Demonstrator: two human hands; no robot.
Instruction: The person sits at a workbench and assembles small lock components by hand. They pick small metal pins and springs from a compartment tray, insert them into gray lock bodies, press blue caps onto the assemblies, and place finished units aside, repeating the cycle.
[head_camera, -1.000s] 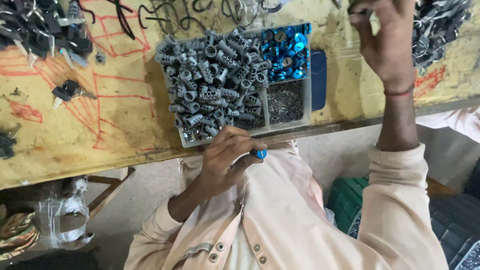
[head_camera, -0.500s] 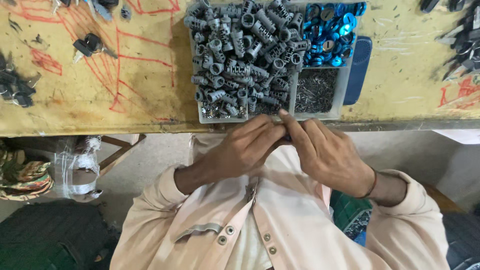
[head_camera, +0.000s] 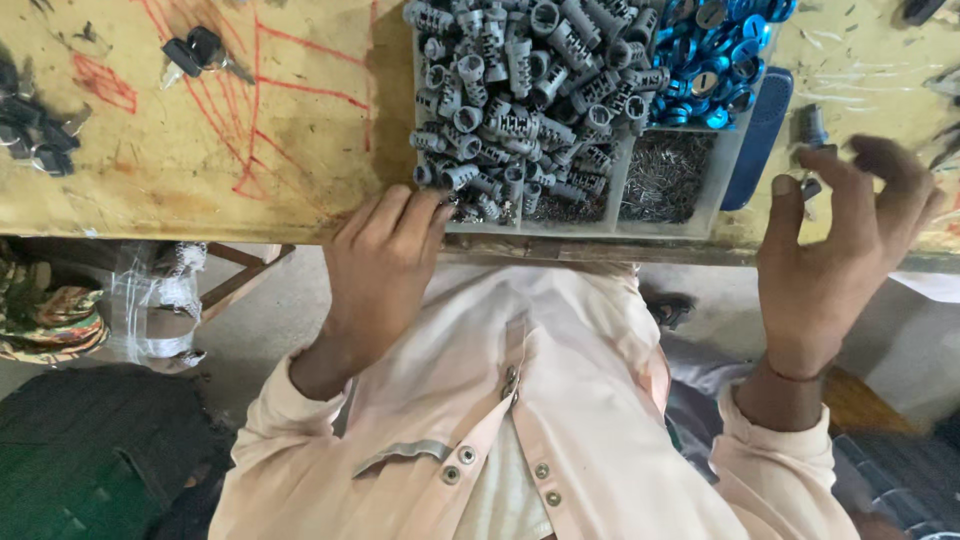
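A compartment tray (head_camera: 600, 226) stands at the table's near edge. Its big section is heaped with several grey slotted metal cylinders (head_camera: 520, 100), a smaller section holds blue rings (head_camera: 715, 55), and another holds thin metal pins (head_camera: 665, 175). My left hand (head_camera: 385, 265) reaches over the table edge, fingertips touching the grey cylinders at the tray's near left corner; whether it grips one is hidden. My right hand (head_camera: 840, 260) hovers to the right of the tray with fingers spread, next to a small grey metal part (head_camera: 808, 125) on the table.
The yellow tabletop (head_camera: 250, 150) carries red marker lines. Small dark metal parts (head_camera: 195, 48) lie at the upper left, with more (head_camera: 35, 130) at the far left. A blue flat object (head_camera: 760, 135) lies against the tray's right side. Under the table hangs a plastic bag (head_camera: 150, 305).
My hands were joined in front of my chest half a second ago. They have parted: the left went up to the grey cylinders, the right swung out to the right of the tray.
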